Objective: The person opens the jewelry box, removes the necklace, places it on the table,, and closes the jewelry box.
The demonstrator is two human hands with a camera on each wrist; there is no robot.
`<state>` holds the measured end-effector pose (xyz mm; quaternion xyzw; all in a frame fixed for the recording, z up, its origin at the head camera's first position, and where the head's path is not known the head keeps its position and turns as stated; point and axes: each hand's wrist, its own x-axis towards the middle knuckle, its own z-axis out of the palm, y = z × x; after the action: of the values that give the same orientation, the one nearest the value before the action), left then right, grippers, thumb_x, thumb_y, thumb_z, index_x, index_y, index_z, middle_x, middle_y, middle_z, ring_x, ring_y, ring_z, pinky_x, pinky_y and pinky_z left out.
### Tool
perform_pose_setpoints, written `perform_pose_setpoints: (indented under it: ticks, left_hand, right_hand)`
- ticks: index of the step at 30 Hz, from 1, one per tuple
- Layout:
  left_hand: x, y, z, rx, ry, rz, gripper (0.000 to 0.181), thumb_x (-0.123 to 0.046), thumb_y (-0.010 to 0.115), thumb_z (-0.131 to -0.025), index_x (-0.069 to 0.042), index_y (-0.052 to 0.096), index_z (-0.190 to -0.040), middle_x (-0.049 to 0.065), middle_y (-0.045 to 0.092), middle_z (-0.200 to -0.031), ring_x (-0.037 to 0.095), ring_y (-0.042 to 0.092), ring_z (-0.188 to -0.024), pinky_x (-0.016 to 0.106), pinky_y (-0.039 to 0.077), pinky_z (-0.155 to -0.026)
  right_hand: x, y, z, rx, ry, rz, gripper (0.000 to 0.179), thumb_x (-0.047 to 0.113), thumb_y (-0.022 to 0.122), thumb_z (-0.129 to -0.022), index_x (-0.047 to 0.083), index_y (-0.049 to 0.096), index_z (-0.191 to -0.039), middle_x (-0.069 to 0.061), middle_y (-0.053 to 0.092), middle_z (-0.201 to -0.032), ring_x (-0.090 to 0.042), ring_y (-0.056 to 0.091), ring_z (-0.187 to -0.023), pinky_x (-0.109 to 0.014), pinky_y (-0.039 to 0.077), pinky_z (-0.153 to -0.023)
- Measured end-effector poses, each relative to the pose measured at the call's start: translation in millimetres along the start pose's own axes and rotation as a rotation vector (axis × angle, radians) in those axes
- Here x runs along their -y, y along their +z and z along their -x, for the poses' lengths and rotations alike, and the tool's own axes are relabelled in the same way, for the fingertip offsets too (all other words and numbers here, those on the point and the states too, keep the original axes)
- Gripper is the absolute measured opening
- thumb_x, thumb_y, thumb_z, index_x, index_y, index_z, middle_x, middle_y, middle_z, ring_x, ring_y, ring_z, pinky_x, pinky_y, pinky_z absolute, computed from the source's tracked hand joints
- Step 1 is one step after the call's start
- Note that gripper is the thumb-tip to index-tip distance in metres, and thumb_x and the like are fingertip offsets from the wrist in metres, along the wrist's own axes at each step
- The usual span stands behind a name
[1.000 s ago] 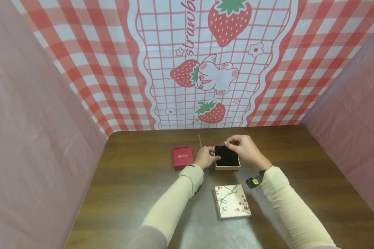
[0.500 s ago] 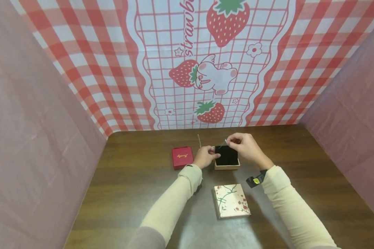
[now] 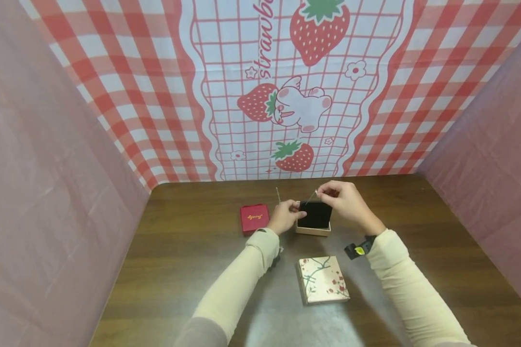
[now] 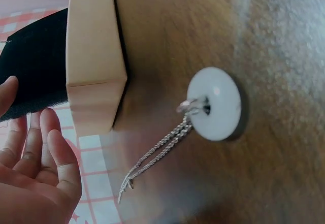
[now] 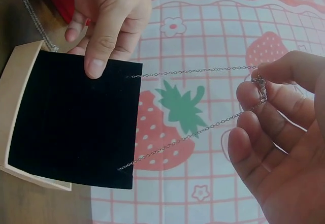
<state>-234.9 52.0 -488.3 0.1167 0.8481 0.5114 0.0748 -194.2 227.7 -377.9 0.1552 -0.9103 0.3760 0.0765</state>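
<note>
You have two hands at work over one open box (image 3: 313, 232), with one black pad (image 5: 76, 117) tilted partly out of it toward the far side. Your left hand (image 3: 285, 217) pinches the pad's left side, thumb on top and fingers below. Your right hand (image 3: 343, 197) is nearly closed at the thumb and index finger, which pinch the small sparkling piece (image 5: 262, 88) of one necklace chain (image 5: 198, 71); your other fingers curl loosely. Two strands of that chain run taut from the pad to your fingertips. On the table (image 3: 178, 270) lies one white disc (image 4: 222, 102), a second chain (image 4: 133, 174) looped through its one hole. One red box (image 3: 254, 220) sits left of your left hand, and one floral box piece (image 3: 323, 280) lies nearer you, between your forearms.

Gold lettering on the red box is too small to read. From the head view you cannot make out the disc, and just one thin strand shows past your left hand. Where the taut strands meet the pad, their ends are hidden. You cannot tell whether the floral piece is a lid alone. The left wrist view cuts off your left thumb.
</note>
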Motion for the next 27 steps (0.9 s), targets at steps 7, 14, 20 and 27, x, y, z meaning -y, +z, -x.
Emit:
perform_pose_setpoints:
  ticks: [7,14,20,27]
  left_hand:
    - [-3.8,-3.1,2.0,-0.015,0.001,0.045,0.030,-0.020,0.074,-0.086,0.000,0.066,-0.107,0.014,0.071,-0.102,0.024,0.067,-0.097,0.028,0.054,-0.083]
    - [-6.9,-6.7,3.6,-0.026,-0.003,0.041,0.032,-0.024,0.073,-0.087,-0.002,0.065,-0.109,0.012,0.070,-0.103,0.020,0.065,-0.096,0.025,0.054,-0.082]
    - [-9.4,-10.6,5.3,-0.037,-0.001,0.055,0.033,-0.024,0.072,-0.088,-0.001,0.066,-0.110,0.012,0.070,-0.103,0.021,0.065,-0.096,0.026,0.054,-0.082]
    - [-9.4,-13.7,8.5,-0.040,-0.005,0.066,0.032,-0.025,0.072,-0.088,-0.002,0.066,-0.110,0.013,0.070,-0.104,0.020,0.064,-0.096,0.027,0.054,-0.083]
  right_hand:
    - [1.2,-2.3,-0.6,-0.019,-0.035,0.004,0.008,0.008,0.067,-0.090,0.001,0.072,-0.092,-0.012,0.071,-0.086,-0.011,0.055,-0.071,-0.020,0.046,-0.063]
    - [6.2,-6.9,0.8,-0.020,-0.035,0.010,0.008,0.007,0.066,-0.090,0.001,0.072,-0.092,-0.013,0.071,-0.087,-0.010,0.054,-0.072,-0.019,0.046,-0.063]
    - [10.3,-11.0,2.0,-0.026,-0.055,0.013,0.007,0.005,0.067,-0.089,0.000,0.072,-0.091,-0.014,0.071,-0.086,-0.007,0.053,-0.070,-0.019,0.045,-0.062]
    - [10.9,-10.5,1.2,-0.045,-0.069,0.019,0.006,0.005,0.068,-0.088,0.001,0.072,-0.090,-0.013,0.072,-0.085,-0.005,0.052,-0.068,-0.019,0.045,-0.060]
